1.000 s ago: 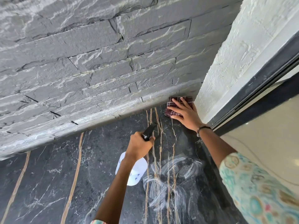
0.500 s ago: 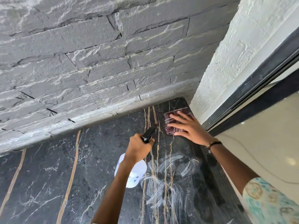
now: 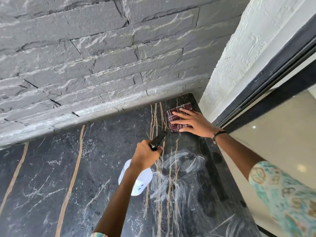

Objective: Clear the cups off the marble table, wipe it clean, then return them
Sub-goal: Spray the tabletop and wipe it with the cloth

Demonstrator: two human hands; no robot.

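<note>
The black marble table (image 3: 51,177) with gold veins fills the lower part of the head view. My right hand (image 3: 193,123) lies flat, fingers spread, pressing a dark red checked cloth (image 3: 174,117) onto the table's far right corner. My left hand (image 3: 145,156) grips the black trigger head of a white spray bottle (image 3: 139,178), held above the table's middle. White wet smear marks (image 3: 179,170) streak the marble just right of the bottle. No cups are in view.
A rough grey stone wall (image 3: 102,57) runs along the table's far edge. A white textured wall (image 3: 239,57) and a dark frame (image 3: 266,86) stand at the right. The table's right edge drops to a cream floor (image 3: 282,134).
My right hand has slid the cloth back from the far corner and a little to the left. The left hand with the bottle has stayed nearly still.
</note>
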